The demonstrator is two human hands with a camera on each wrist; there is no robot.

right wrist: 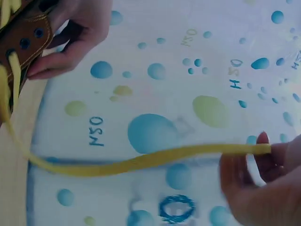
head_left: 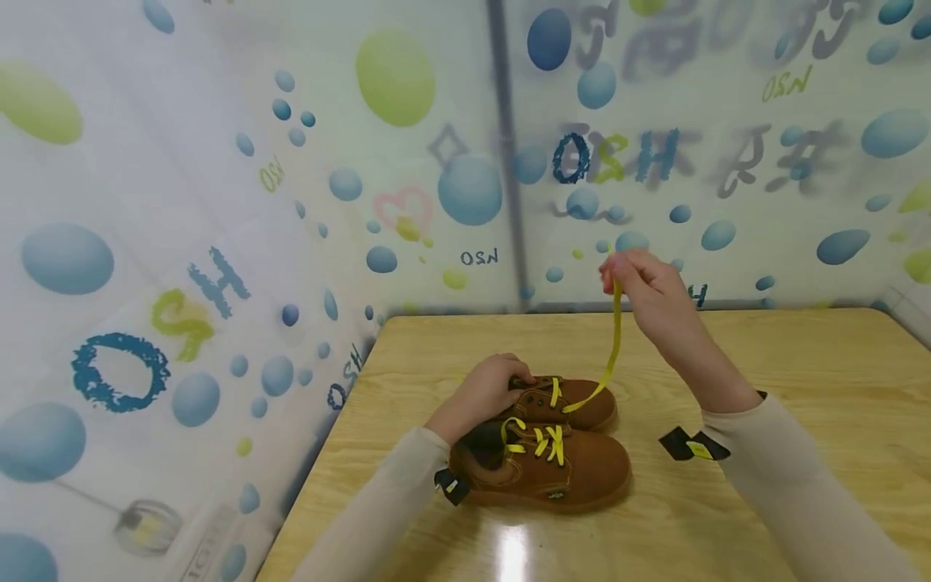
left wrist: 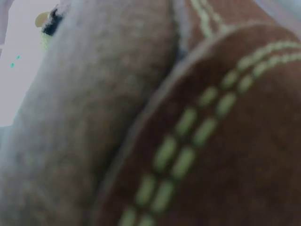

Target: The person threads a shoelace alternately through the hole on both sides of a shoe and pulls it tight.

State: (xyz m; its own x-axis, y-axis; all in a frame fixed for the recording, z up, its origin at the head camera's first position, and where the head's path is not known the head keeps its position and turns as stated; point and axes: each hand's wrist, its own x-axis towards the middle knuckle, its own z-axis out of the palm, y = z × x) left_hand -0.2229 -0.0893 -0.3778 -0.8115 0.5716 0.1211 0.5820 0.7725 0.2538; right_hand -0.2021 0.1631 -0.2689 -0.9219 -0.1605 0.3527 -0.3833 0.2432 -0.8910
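Two brown leather shoes lie side by side on the table, toes to the right in the head view. My left hand (head_left: pixel 494 384) grips the far shoe (head_left: pixel 595 402) by the upper near its opening; in the right wrist view its fingers hold the eyelet flap (right wrist: pixel 35 35). Raised above the toes, my right hand (head_left: pixel 655 291) pinches the end of a yellow shoelace (head_left: pixel 616 335). That lace runs down in a slack curve to the far shoe's eyelets. The near shoe (head_left: pixel 596 469) has yellow lacing crossed over its front. Stitched brown leather (left wrist: pixel 235 141) fills much of the left wrist view.
The shoes stand on a light wooden table (head_left: pixel 800 364). Behind it and to the left are white walls (head_left: pixel 305 226) printed with blue and green dots and letters. Each sleeve cuff carries a small black device (head_left: pixel 694 444).
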